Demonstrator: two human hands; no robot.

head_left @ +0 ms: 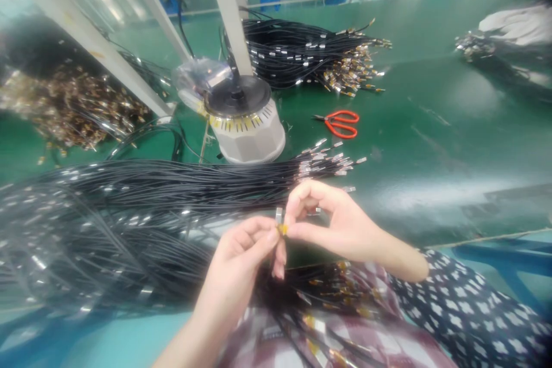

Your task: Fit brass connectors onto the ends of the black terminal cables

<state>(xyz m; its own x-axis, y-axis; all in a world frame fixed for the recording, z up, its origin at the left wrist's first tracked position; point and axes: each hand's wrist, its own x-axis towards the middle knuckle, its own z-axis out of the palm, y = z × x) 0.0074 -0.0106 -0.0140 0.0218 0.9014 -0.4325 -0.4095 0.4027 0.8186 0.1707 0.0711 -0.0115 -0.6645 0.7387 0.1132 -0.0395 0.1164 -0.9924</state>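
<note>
Between my hands is the end of a black cable with a silver metal connector (279, 214) pointing up. My left hand (241, 259) pinches the cable just below that connector. A small piece of yellow tape (283, 229) lies at the joint, and the fingertips of my right hand (325, 221) pinch its right side. Under my hands, a bunch of cables with yellow-taped ends (340, 282) rests across my lap. Just beyond, a thick bundle of black cables (207, 184) ends in bare silver connectors (323, 164).
A round tape dispenser (250, 138) with yellow strips round its rim stands past the cables. Orange-handled scissors (342, 124) lie right of it. More taped cables (293, 52) are behind; a blurred heap of cable ends (77, 103) is left, near a white post (228, 11).
</note>
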